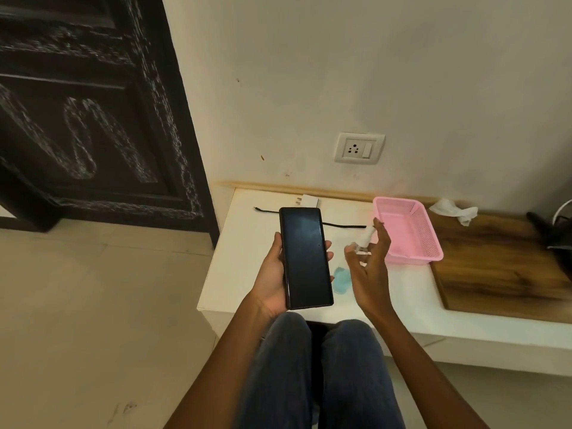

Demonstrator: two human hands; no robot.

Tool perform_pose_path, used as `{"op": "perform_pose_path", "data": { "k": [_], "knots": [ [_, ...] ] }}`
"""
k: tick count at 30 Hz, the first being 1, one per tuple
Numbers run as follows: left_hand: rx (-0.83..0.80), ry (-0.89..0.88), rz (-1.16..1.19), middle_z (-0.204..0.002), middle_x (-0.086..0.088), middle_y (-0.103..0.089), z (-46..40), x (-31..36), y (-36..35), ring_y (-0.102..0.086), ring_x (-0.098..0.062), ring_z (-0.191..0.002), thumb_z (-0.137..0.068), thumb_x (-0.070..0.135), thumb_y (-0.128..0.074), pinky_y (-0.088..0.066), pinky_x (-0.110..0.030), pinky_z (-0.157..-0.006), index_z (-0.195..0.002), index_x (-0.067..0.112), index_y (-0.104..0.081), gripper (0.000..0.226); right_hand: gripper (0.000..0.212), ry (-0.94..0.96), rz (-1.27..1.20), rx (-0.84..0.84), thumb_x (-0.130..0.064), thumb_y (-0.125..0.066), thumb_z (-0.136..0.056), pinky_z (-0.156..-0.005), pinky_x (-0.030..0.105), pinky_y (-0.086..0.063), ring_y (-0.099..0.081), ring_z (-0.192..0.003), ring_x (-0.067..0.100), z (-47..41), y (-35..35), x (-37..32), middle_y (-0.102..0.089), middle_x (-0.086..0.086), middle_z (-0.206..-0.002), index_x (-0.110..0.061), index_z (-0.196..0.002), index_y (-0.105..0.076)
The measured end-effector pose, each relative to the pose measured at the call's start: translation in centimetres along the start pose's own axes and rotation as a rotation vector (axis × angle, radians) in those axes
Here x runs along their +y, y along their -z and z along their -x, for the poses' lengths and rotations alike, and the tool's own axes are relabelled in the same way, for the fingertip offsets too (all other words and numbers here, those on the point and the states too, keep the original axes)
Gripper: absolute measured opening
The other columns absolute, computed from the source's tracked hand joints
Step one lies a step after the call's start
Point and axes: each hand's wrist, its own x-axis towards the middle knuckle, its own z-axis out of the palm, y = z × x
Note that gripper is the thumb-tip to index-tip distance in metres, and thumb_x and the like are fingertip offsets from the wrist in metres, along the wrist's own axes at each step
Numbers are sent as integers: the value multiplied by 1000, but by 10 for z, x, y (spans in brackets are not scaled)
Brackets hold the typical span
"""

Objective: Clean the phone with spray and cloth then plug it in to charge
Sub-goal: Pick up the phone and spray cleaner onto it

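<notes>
Over the lap at centre frame: phone [305, 257] cradled screen-up in left hand [272, 281], thumb along its left edge, fingertips wrapped round the right edge. Right hand [368, 267] just beside it, fingers spread and loosely curled, near a small clear spray bottle [365, 241] with a white top; whether gripping or only touching it, cannot tell through the blur. Blue cloth [341, 280] lying flat on the white bench [235, 274] between the two hands. Toward upper centre, white charger adapter [309, 200] and black cable [340, 226] on the bench, wall socket [359, 148] above. Pink basket [411, 233] to the right.

Phone likely light, rigid, slick glass, breakable if dropped: best held by the long edges, screen left free for wiping. Cloth soft and limp: pinch anywhere.
</notes>
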Motion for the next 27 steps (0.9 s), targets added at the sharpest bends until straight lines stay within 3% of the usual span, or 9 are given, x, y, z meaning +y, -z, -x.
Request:
{"op": "perform_pose_path", "data": {
  "k": [2, 4, 6, 10, 14, 18, 22, 27],
  "knots": [
    [15, 4, 6, -135, -11, -57, -2, 0, 4, -47, -30, -129, -88, 68, -33, -39, -51, -106, -123, 15, -64, 70, 66, -80, 12, -43, -14, -64, -87, -86, 25, -49, -58, -92, 1, -12, -8, 16, -43, -19, -123, -20, -139, -24],
    [25, 13, 23, -135, -10, -57, -3, 0, 6, -45, -31, -131, -87, 68, -35, -36, -52, -107, -123, 15, -64, 70, 61, -167, 60, -103, -15, -67, -85, -89, 30, -47, -56, -102, 15, -22, -17, 31, -50, 4, -129, -16, -135, -32],
    [36, 15, 28, -129, -11, -60, -5, 1, 8, -49, -31, -126, -87, 67, -35, -38, -51, -105, -120, 14, -66, 70, 51, -223, 133, -137, -19, -67, -85, -87, 25, -43, -55, -109, 23, -30, -28, 46, -54, 10, -128, -12, -128, -42],
    [54, 33, 35, -113, -12, -67, -7, 3, 10, -60, -29, -105, -88, 67, -30, -51, -46, -89, -117, 12, -67, 72, 41, -264, 149, -147, -19, -67, -85, -85, 24, -41, -57, -109, 27, -39, -44, 68, -60, 13, -121, -4, -120, -51],
    [107, 55, 10, -124, -13, -58, -11, 3, 14, -53, -29, -112, -89, 66, -29, -48, -47, -93, -130, 10, -55, 74, 37, -271, 163, -130, -16, -69, -84, -84, 25, -42, -58, -107, 29, -46, -54, 81, -62, 15, -114, -2, -114, -53],
    [133, 73, 32, -133, -12, -53, -16, 1, 20, -51, -28, -114, -89, 67, -29, -43, -47, -97, -129, 12, -57, 74, 39, -241, 180, -127, -15, -72, -81, -84, 26, -46, -60, -104, 27, -51, -58, 85, -63, 15, -113, -2, -113, -53],
    [137, 82, 54, -127, -13, -56, -17, 0, 23, -50, -30, -113, -88, 67, -28, -42, -47, -97, -123, 9, -61, 75, 43, -229, 206, -151, -16, -72, -82, -94, 37, -48, -58, -108, 29, -49, -59, 87, -61, 15, -117, -2, -117, -52],
    [132, 76, 48, -120, -13, -61, -12, -1, 20, -53, -30, -113, -89, 67, -28, -46, -46, -93, -119, 9, -65, 75, 44, -228, 275, -185, -19, -70, -83, -90, 33, -47, -59, -106, 29, -44, -56, 87, -61, 13, -118, -5, -119, -50]
  ]
}}
